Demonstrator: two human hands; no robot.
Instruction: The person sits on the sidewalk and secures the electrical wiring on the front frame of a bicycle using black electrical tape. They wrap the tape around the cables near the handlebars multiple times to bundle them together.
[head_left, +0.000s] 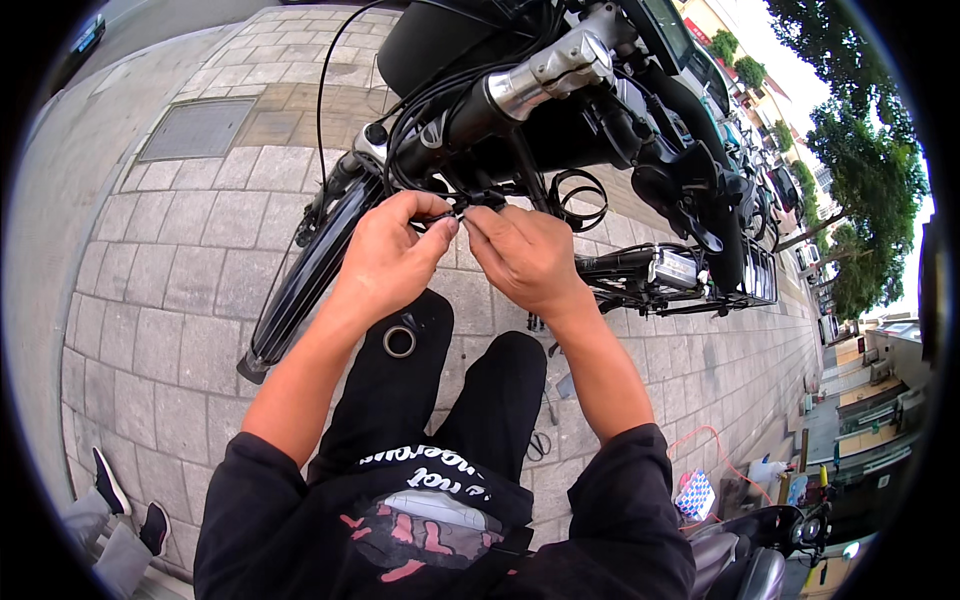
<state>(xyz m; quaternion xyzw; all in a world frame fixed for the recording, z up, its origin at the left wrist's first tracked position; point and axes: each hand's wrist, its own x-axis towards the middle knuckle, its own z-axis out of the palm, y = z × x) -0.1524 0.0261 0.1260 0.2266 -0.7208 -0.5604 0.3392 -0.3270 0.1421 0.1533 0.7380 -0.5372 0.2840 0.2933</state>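
Note:
A black electric bike (460, 125) stands before me, its front wheel and fender (310, 285) slanting down to the left. Just under its silver-topped steering column, both of my hands meet at a thin black wire (456, 212). My left hand (392, 255) pinches it between thumb and fingers. From the other side, my right hand (527, 255) grips the wire with its fingertips close to the left thumb; the curled fingers hide much of it. A roll of black tape (387, 343) rests on my left thigh. To the right of the hands hangs a loop of black cable (604, 195).
Scissors (540, 446) lie on the grey paving (215, 280) by my right leg. An orange cord (712, 432) runs near a parked scooter (765, 545) at lower right. Another person's shoes (110, 482) show at lower left. A metal cover (197, 130) is set in the ground.

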